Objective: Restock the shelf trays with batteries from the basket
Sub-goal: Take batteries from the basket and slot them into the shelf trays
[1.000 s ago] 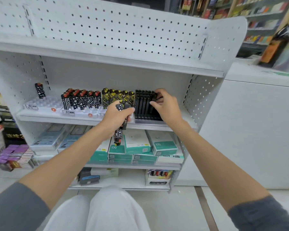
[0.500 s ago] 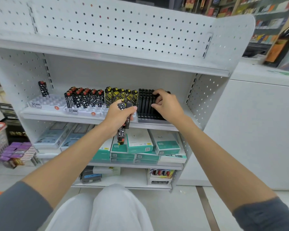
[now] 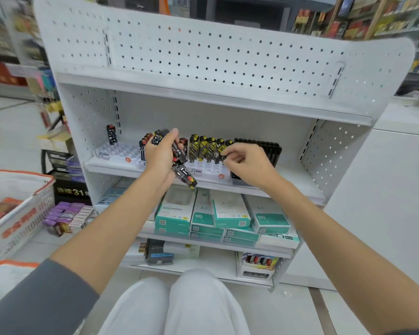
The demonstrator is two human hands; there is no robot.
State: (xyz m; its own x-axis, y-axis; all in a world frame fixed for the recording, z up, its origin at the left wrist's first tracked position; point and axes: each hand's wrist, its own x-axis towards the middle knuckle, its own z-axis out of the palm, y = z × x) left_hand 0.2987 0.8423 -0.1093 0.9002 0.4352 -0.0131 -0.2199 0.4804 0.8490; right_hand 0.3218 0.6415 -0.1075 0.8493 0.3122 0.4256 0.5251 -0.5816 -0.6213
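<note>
Several slim battery packs (image 3: pixel 183 171) are bunched in the left hand (image 3: pixel 160 155), whose grip is curled tight round their middle. They are glossy black sticks with flat sides, a white circuit-like print, and red and yellow caps. Their long axis runs on a slant. The upper ends poke out above the thumb toward the back of the shelf (image 3: pixel 288 189), and the lower ends point down and to the right, out past the shelf's front edge. The bundle is held in the air just in front of a row of red-tipped packs (image 3: pixel 144 143) standing upright on the middle shelf.

Left of that row is a white tray (image 3: pixel 121 152) of moulded round sockets, with a lone pack (image 3: pixel 111 135) upright at its back. To the right, yellow-and-black packs (image 3: pixel 203 147) stand upright in a second tray (image 3: pixel 209 169). The right hand (image 3: pixel 248 163) is at the right end of this row, fingers curled with the tips at the last pack. Whether its grip pinches that pack I cannot tell. Behind it stands a block of plain black packs (image 3: pixel 270 151).

The shelf is white painted metal with a perforated back panel. A white mesh basket (image 3: pixel 27 213) with an orange rim stands well apart at the left.
</note>
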